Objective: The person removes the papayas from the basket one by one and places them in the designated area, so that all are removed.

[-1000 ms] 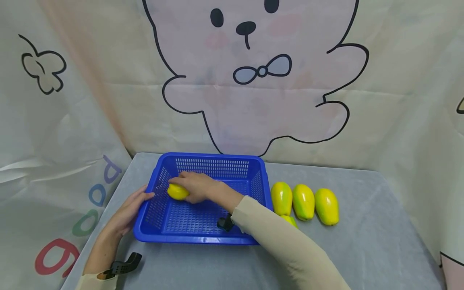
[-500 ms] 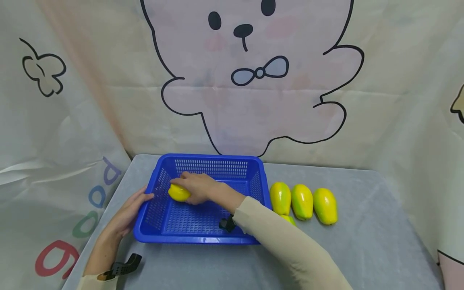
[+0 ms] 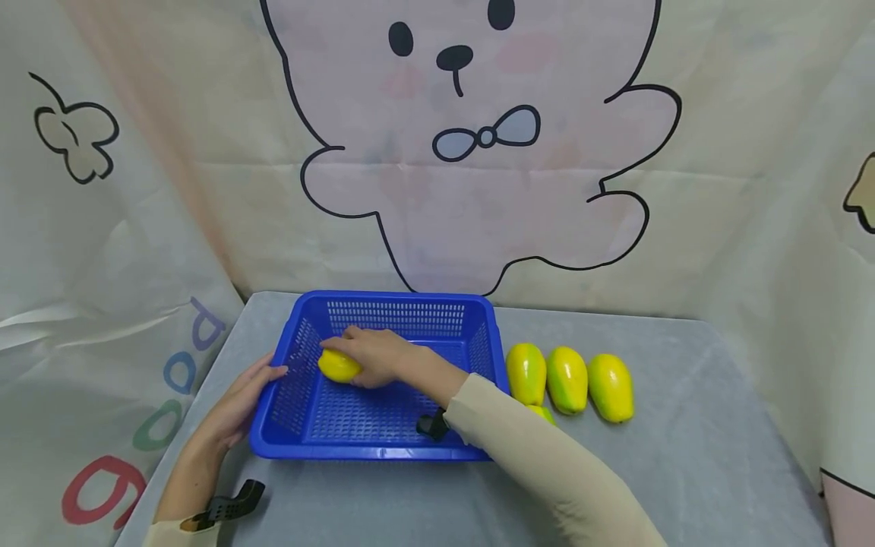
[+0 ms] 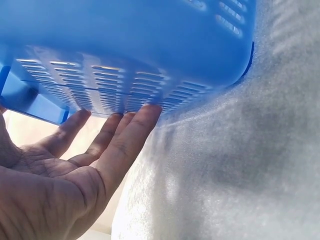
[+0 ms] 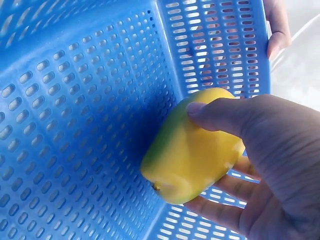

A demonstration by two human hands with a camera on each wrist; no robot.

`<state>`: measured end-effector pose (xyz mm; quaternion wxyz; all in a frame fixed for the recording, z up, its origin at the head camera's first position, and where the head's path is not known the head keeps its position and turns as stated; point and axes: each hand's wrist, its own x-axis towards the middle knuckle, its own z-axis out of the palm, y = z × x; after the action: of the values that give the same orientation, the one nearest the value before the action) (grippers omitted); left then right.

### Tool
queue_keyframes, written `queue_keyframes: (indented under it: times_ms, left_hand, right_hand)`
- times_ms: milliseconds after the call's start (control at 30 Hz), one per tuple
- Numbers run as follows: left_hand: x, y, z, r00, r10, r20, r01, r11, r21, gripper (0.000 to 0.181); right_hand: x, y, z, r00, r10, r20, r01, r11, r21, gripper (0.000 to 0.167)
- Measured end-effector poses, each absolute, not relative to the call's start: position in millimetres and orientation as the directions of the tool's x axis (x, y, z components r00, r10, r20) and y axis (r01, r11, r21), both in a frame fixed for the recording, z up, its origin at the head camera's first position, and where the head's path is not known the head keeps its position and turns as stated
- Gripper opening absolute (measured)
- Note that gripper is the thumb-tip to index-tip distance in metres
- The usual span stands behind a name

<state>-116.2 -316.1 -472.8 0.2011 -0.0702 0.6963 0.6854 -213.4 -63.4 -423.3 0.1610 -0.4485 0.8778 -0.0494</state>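
Note:
Inside the left part of a blue plastic basket (image 3: pixel 383 453), my right hand (image 3: pixel 383 357) holds a yellow-green mango (image 3: pixel 339 366). The right wrist view shows the thumb on top of the mango (image 5: pixel 192 150) and the fingers curled beneath it, near the basket's perforated end wall. My left hand (image 3: pixel 239 399) is at the basket's left side. Its fairly straight fingers (image 4: pixel 131 135) touch the outside of the perforated wall, and its thumb lies at the rim.
Right of the basket, three mangoes (image 3: pixel 567 380) lie in a row on the grey tablecloth (image 3: pixel 683 456). Another mango (image 3: pixel 543 414) is partly hidden behind my right sleeve. A curtain with a bear drawing (image 3: pixel 478 190) hangs behind the table.
The view has shifted slightly. Both hands, the basket and the held mango keep nearly the same places relative to each other.

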Motion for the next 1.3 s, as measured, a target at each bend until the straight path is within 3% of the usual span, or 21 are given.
queue_keyframes:
  times_ms: [1033,1300]
  left_hand:
    - [-114.4,-314.1,-469.9,-0.909,0.168,-0.381,-0.374,0.075,0.925,0.071]
    - [-113.8,-311.9,-469.3,-0.912,0.149,-0.382,-0.374,0.083,0.924,0.071]
  right_hand:
    - [-193.6,-38.5,-392.6,-0.504,-0.843,-0.186,-0.793,0.537,-0.288,0.071]
    - [-184.9,-25.4,-386.9,-0.518,-0.842,-0.148,-0.78,0.537,-0.321,0.072]
